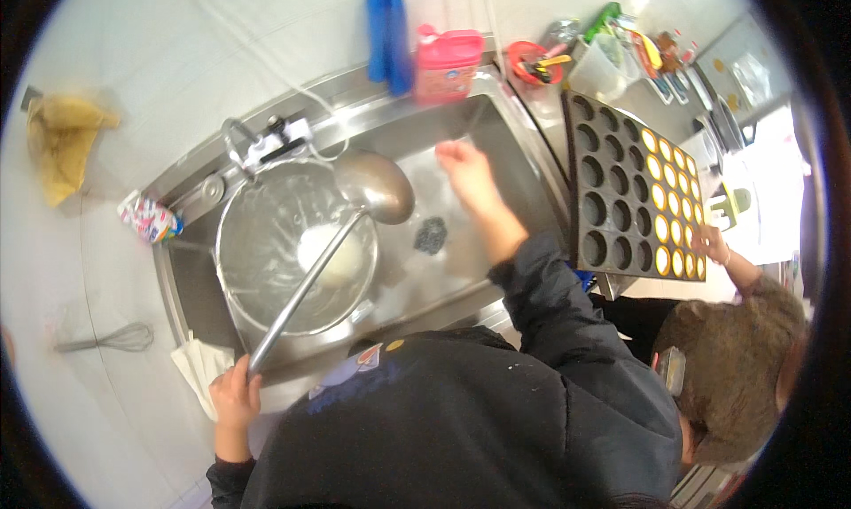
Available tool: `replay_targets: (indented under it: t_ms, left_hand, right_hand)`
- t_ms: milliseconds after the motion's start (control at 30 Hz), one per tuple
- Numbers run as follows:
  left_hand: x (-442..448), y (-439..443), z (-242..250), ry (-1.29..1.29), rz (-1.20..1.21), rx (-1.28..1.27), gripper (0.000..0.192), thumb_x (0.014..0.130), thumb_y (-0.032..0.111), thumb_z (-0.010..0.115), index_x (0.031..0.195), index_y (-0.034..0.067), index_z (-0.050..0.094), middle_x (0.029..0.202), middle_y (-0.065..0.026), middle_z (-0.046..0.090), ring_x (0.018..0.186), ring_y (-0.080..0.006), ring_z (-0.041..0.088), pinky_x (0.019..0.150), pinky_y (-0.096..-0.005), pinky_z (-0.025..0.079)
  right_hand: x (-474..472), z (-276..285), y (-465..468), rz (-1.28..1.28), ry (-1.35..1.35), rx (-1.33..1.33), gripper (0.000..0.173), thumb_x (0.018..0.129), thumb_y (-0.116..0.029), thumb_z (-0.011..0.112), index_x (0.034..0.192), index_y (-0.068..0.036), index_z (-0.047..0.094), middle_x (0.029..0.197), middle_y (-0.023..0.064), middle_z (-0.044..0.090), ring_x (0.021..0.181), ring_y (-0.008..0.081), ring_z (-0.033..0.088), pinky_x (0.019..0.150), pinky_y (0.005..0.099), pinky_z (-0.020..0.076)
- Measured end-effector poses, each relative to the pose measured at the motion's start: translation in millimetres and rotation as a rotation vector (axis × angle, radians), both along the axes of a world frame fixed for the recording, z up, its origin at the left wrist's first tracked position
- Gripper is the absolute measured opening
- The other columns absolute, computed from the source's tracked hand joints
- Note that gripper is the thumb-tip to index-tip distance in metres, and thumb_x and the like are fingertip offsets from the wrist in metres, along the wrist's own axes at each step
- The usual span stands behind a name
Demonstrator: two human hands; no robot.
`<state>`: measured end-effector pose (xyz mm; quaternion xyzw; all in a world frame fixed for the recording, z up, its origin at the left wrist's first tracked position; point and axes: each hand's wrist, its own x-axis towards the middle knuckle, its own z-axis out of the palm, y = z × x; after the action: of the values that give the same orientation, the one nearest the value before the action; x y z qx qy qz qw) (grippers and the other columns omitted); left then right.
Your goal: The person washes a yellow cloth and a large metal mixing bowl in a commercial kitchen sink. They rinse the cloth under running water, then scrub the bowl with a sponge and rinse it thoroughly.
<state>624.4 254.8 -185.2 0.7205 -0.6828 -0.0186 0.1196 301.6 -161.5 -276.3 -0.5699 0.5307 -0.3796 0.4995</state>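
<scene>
My left hand (236, 392) grips the end of the long handle of a large metal ladle (309, 289). The ladle slants across a big round metal bowl (256, 283), and its scoop (375, 184) hangs over that bowl's right rim. Wet streaks mark the inside of the bowl, with a whitish patch at the bottom. My right hand (465, 170) is over the right part of the stainless steel sink (512, 190), its fingers bent and blurred. Nothing shows in it, but the fingers are too unclear to judge. A dark scouring pad (431, 235) lies below it on the sink floor.
A faucet (239, 143) rises behind the bowl. Along the back stand a pink jug (447, 67) and a blue cloth (387, 40). Right of the sink, a co-worker's hand (711, 243) is at a muffin tray (615, 176) with some filled cups. A whisk (123, 337) hangs left.
</scene>
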Motion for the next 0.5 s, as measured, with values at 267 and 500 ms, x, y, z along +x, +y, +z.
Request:
replay_targets:
  t_ms: [267,500]
  left_hand:
    - [-73,-111,38,0.043,-0.059,0.236,0.035,0.079,0.016,0.067,0.111,0.004,0.058,0.081,-0.0167,0.065,0.069,-0.0377,0.063,0.062,-0.046,0.05]
    - [-138,-186,26,0.054,-0.12,0.353,0.034,0.077,0.015,0.066,0.109,0.003,0.059,0.083,-0.0201,0.066,0.076,-0.0394,0.064,0.068,-0.0478,0.051]
  right_hand:
    - [-19,-45,118,-0.186,-0.265,0.378,0.049,0.085,-0.009,0.057,0.132,-0.003,0.043,0.108,0.0061,0.061,0.098,0.0186,0.056,0.082,0.032,0.0453]
    - [2,-12,139,-0.038,-0.772,0.935,0.038,0.09,-0.033,0.059,0.118,-0.009,0.051,0.105,0.005,0.061,0.106,0.0213,0.052,0.089,0.0416,0.04]
